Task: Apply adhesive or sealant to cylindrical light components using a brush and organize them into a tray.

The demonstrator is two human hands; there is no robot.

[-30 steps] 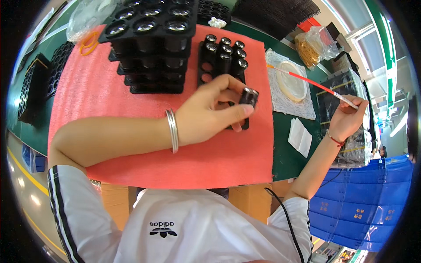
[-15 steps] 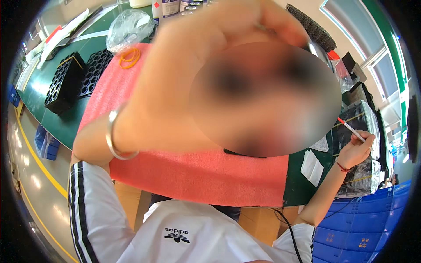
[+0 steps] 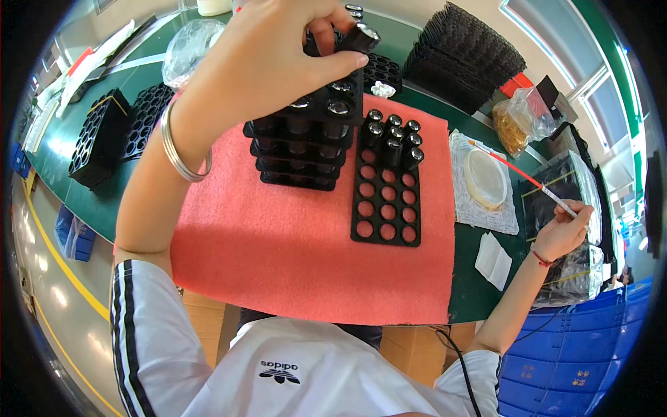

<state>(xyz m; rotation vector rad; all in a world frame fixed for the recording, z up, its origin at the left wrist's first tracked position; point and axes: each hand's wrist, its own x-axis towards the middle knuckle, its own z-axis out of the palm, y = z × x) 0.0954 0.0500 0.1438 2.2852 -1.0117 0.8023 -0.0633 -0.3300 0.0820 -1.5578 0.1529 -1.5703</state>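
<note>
My left hand [image 3: 274,62] reaches over a stack of black trays [image 3: 299,154], its thumb and fingers closed round a short black cylinder with a shiny end [image 3: 360,40]. The top tray of the stack carries more such cylinders. To the right, on the pink foam mat [image 3: 299,278], lies a black holed tray [image 3: 377,235]; cylinders stand in its far rows, and its near holes show pink mat. Out at the right, my right hand [image 3: 561,233] is closed on a thin brush [image 3: 517,169] with a red and white handle, its tip over a round whitish dish [image 3: 486,179].
The dish sits on a white cloth [image 3: 462,208], with a folded white paper [image 3: 493,260] nearer me. At the back stand stacked black trays [image 3: 458,59] and a bag of yellow bands [image 3: 512,128]. Black holed trays [image 3: 99,142] lie left; blue crates [image 3: 570,354] stand lower right.
My left hand, blurred and large across the middle before, has drawn away toward the tray stack, uncovering the trays and dish. My right hand stays nearly in place; more of its brush shows.
</note>
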